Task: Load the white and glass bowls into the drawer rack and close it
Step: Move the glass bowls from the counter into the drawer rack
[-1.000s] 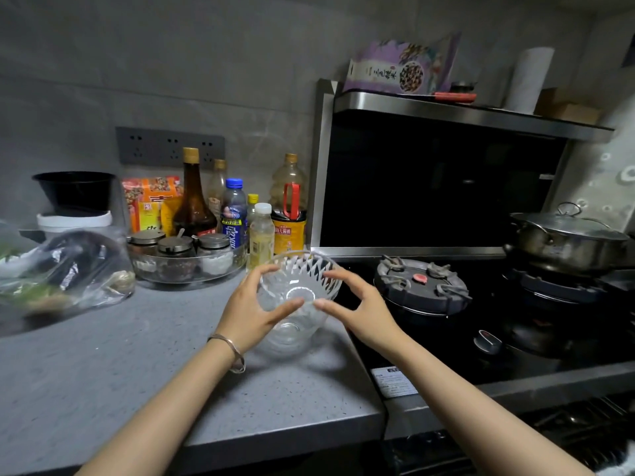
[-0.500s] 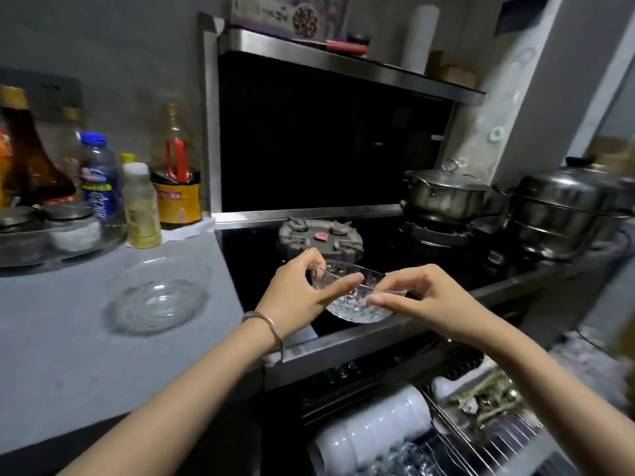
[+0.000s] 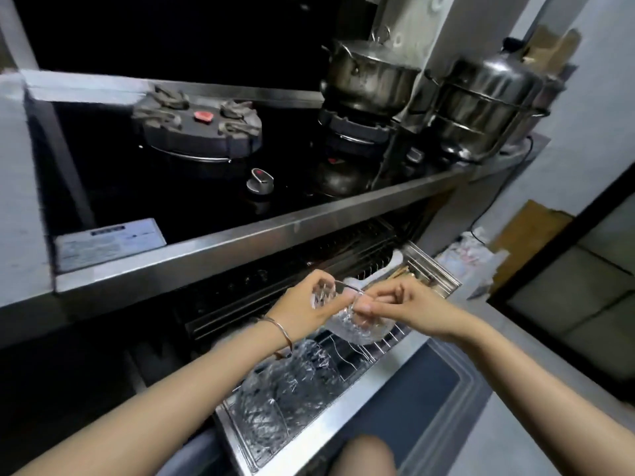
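**Glass bowl [image 3: 357, 329] lowered from stove [image 3: 206, 190] level to the drawer rack [image 3: 326, 419]**

It hangs tilted just above the open rack's wires, mid-rack. The left hand [image 3: 305, 305] and right hand [image 3: 412, 305] pinch opposite sides of its rim. Other glass bowls [image 3: 281, 389] stand toward the rack's left end.

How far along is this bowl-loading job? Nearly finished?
Partly done. Several loaded glass bowls already stand in the drawer rack. The left hand and right hand together hold another glass bowl just above the rack wires, not yet set in. The drawer is open, so closing it remains. No white bowls can be seen here.
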Action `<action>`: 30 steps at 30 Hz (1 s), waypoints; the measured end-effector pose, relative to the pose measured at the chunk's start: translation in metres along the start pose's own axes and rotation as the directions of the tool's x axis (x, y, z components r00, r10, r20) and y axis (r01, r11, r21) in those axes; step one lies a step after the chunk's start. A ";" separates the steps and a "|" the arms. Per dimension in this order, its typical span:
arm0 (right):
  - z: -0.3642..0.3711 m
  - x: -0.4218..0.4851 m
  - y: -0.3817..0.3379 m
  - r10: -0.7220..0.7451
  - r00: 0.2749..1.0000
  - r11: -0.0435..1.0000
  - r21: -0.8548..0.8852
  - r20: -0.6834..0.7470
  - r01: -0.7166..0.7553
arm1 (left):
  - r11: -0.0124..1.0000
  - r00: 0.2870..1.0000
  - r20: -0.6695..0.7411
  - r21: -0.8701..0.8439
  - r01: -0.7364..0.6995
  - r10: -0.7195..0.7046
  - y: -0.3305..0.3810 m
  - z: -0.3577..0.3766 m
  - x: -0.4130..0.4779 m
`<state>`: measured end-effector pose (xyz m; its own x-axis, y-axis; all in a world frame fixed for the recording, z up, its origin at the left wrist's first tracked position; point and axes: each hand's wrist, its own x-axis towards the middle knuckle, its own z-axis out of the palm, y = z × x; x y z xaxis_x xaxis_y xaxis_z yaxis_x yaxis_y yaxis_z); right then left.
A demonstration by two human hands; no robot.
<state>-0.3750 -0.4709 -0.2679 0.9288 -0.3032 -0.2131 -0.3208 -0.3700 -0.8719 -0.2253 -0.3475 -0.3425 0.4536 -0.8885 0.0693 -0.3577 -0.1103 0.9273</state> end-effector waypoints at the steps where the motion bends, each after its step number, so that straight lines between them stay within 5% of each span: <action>1: -0.003 0.003 0.009 0.026 1.000 1.000 0.017 0.008 -0.026 | 0.999 1.000 0.022 -0.033 0.014 -0.013 -0.010 0.008 0.003; 4: -0.010 0.015 0.033 0.123 0.992 0.990 0.068 -0.015 -0.122 | 0.996 0.994 0.077 -0.027 0.084 -0.081 -0.041 0.025 0.006; 9: -0.013 0.042 0.077 0.368 0.928 0.919 0.171 -0.047 -0.356 | 0.907 0.990 0.099 0.418 0.051 -0.101 -0.099 0.039 0.000; 14: -0.008 0.071 0.107 0.580 0.815 0.784 0.273 -0.003 -0.557 | 0.767 0.964 0.182 0.641 0.032 -0.193 -0.141 0.050 -0.009; 19: -0.002 0.099 0.136 0.701 0.709 0.702 0.101 0.078 -0.705 | 0.686 0.961 0.160 0.726 0.039 -0.224 -0.166 0.055 -0.014; 30: 0.021 0.141 0.174 0.743 0.588 0.580 0.130 0.320 -0.804 | 0.702 0.979 0.101 0.710 0.053 -0.176 -0.178 0.059 -0.017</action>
<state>-0.2963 -0.5597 -0.4587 0.3675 -0.1716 -0.9141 -0.9087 0.1433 -0.3922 -0.2172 -0.3395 -0.5305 0.4248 -0.8955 -0.1326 -0.8066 -0.4409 0.3937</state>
